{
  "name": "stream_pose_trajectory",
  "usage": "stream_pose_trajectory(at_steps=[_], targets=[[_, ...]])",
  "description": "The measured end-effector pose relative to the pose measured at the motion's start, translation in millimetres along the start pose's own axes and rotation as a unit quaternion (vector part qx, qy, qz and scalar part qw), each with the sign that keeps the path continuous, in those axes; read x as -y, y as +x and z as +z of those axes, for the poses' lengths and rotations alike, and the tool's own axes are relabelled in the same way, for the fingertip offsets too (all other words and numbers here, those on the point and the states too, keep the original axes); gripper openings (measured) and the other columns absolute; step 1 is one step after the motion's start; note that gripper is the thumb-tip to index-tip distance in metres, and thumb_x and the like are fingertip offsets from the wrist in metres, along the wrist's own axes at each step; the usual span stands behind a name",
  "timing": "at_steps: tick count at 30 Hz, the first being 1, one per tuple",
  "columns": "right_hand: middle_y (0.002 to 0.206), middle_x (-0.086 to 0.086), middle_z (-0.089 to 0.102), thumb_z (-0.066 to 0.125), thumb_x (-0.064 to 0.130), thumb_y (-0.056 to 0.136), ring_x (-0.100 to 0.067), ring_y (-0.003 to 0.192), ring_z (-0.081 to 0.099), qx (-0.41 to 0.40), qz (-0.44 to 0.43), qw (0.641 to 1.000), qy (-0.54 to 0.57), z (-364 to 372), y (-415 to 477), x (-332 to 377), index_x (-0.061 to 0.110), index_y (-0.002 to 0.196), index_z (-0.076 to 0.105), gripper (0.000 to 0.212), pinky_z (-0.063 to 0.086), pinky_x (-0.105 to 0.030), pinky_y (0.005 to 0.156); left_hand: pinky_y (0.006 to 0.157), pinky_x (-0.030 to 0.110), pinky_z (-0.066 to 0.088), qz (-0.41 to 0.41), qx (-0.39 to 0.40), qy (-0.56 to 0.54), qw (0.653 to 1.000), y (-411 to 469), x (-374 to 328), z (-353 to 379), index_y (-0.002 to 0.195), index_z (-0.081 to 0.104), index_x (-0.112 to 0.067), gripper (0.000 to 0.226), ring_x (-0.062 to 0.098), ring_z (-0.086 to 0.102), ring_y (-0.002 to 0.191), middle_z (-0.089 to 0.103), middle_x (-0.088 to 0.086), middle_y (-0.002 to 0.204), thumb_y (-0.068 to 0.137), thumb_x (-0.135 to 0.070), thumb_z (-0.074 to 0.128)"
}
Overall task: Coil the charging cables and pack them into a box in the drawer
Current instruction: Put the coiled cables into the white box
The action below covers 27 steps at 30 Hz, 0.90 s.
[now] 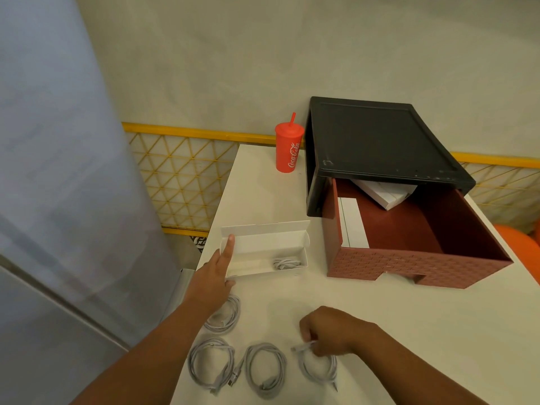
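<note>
We are in the packing step: our left hand (217, 266) rests against the left end of the open white box (264, 252) on the white table (409, 331), fingers stretched and loose along its wall, steadying it and not clamped on it. One coiled cable (287, 263) already lies inside the box, at its right end. Our right hand (333, 331) is low at the near edge, its fingers pinched together on the plug end of the rightmost cable (320, 366), whose loops lie on the table under the hand. Three more cables wait in loose coils: one (225, 317) partly under our left forearm, and two (211, 365) (266, 369) side by side in front. The red drawer (409, 252) stands pulled out from its black case (380, 147), with white boxes already in it. The red cup (287, 149) is well apart, behind. We think the next move asks for a tighter coil, since the box is narrow, then a lift to the free left part of the box.
</note>
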State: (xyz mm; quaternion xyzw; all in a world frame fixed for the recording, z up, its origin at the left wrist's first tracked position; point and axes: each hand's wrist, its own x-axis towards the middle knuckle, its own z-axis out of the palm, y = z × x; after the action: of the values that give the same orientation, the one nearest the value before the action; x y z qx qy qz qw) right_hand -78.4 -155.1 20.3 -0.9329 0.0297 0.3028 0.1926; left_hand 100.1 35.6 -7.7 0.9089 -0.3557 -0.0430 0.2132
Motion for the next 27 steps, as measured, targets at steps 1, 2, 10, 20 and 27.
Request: stream_pose_trajectory(at_steps=[1,2,10,20,27], targets=[[0.08,0.005,0.049,0.06,0.008,0.077,-0.014,0.077,0.044,-0.02,0.001,1.0,0.015,-6.6,-1.0,-0.4,0.016,0.089,0.06,0.014,0.03,-0.018,0.055,0.076,0.03,0.046,0.005,-0.001,-0.003,1.0,0.1,-0.1,0.2,0.125,-0.04,-0.045,0.111,0.027,0.058,0.097,0.038,0.013,0.141,0.087,-0.016,0.06],[0.077,0.005,0.049,0.06,0.008,0.076,-0.014,0.075,0.045,-0.044,0.0,0.999,0.03,-13.6,-2.1,-0.6,0.019,0.084,0.058,0.014,0.031,-0.019,0.055,0.076,0.031,0.046,0.008,-0.002,-0.005,1.0,0.2,0.0,0.3,0.124,-0.038,-0.046,0.11,0.028,0.058,0.098,0.039,0.014,0.14,0.086,-0.015,0.061],[0.088,0.0,0.062,0.066,0.012,0.079,-0.018,0.081,0.058,-0.299,-0.021,0.941,0.158,-64.6,-7.7,23.2,0.017,0.088,0.06,0.012,0.05,-0.033,0.072,0.08,0.029,0.046,-0.007,0.004,0.002,1.0,-1.6,-2.9,-2.9,0.133,-0.025,-0.033,0.096,0.024,0.058,0.099,0.033,0.01,0.146,0.089,-0.018,0.058],[0.114,-0.006,0.06,0.055,0.017,0.09,-0.023,0.103,0.054,-0.404,-0.061,0.912,0.042,-78.8,38.8,58.8,0.013,0.115,0.063,0.026,0.04,-0.027,0.086,0.073,0.023,0.041,-0.003,0.002,0.005,1.0,-1.0,-3.5,-5.2,0.132,-0.029,-0.036,0.097,0.022,0.056,0.1,0.036,0.008,0.142,0.09,-0.019,0.057],[0.112,-0.008,0.058,0.049,0.017,0.094,-0.027,0.1,0.056,-0.339,-0.028,0.94,-0.026,-66.3,65.9,65.7,0.013,0.111,0.06,0.022,0.047,-0.037,0.089,0.077,0.034,0.049,0.023,-0.007,-0.019,1.0,1.5,1.6,0.9,0.123,-0.034,-0.051,0.109,0.028,0.058,0.096,0.046,0.011,0.131,0.085,-0.014,0.062]])
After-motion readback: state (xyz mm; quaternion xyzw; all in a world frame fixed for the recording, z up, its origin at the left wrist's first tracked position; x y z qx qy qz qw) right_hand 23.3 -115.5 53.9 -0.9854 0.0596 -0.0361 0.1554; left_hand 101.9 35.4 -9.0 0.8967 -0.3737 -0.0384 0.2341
